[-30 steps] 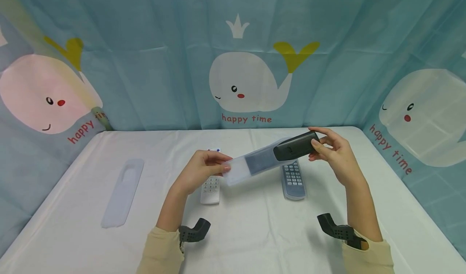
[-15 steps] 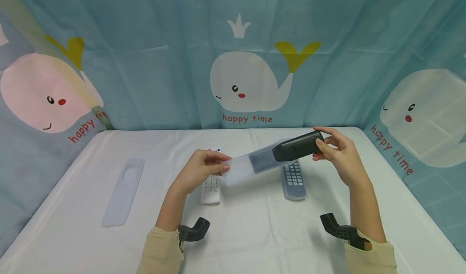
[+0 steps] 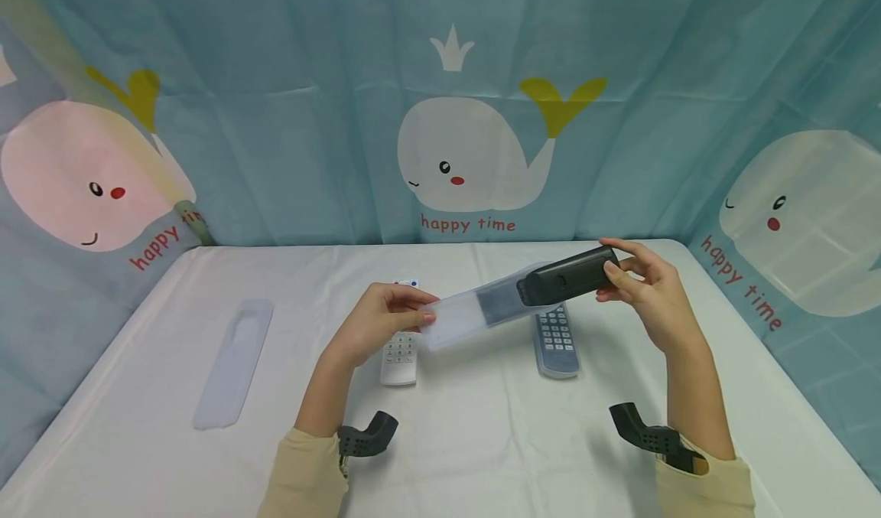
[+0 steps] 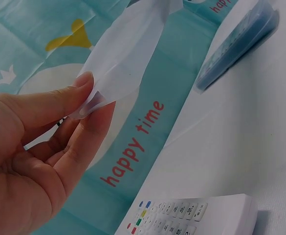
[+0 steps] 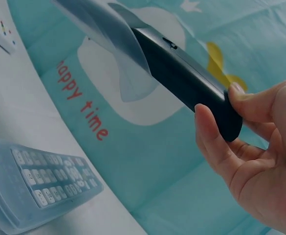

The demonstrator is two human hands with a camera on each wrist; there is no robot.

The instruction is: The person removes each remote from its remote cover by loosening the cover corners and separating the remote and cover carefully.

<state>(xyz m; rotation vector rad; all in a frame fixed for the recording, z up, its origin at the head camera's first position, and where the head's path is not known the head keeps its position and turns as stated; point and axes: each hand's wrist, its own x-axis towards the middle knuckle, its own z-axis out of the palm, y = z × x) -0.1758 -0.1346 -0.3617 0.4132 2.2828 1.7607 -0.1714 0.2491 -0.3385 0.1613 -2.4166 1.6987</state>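
- Pinching the clear sleeve (image 3: 454,321) with the left hand (image 3: 384,317), mid-frame.
- Gripping the partly sheathed black remote (image 3: 574,275) with the right hand (image 3: 647,287), right of centre.
- Probably best slid straight, keeping the clear sleeve taut.

The head camera looks forward and down across the white table (image 3: 468,449); close wrist views face past left hand (image 4: 42,156) and right hand (image 5: 262,171), both catching, probably, one blue-cased remote (image 5: 45,186).

The white-clothed counter (image 3: 468,449) carries a translucent sleeve (image 3: 234,369) left of the left hand (image 3: 377,320), a white remote (image 3: 398,363) partly hidden by that hand, and a blue-grey remote (image 3: 557,346) nearer the right hand (image 3: 650,294).
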